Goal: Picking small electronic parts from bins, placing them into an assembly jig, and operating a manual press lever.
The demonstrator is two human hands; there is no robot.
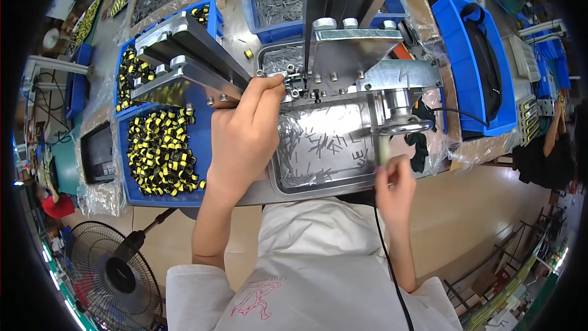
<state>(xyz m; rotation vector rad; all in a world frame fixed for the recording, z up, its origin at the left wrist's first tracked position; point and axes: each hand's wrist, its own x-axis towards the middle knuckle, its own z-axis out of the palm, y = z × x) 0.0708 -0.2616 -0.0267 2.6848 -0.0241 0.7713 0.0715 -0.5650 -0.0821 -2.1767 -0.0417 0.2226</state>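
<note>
My left hand (245, 129) reaches up to a metal bench fixture (361, 83), its thumb and fingers pressed together at the small bolts and clamp parts. Whatever sits between those fingertips is too small and covered to name. My right hand (395, 187) is curled at the lower end of a pale crank handle (383, 150), which is smeared by motion. This handle hangs from the rim of a shiny metal handwheel (401, 124) on the fixture's right side. Beneath the fixture lies a metal tray (343, 141) with many thin grey strips scattered in it.
A blue bin (162, 153) of yellow-and-black small parts stands at left, with another blue bin (125, 79) behind. Grey strips fill a blue bin (269, 9) at the back. A tall blue bin (478, 61) holds a black item. A floor fan (119, 273) stands lower left.
</note>
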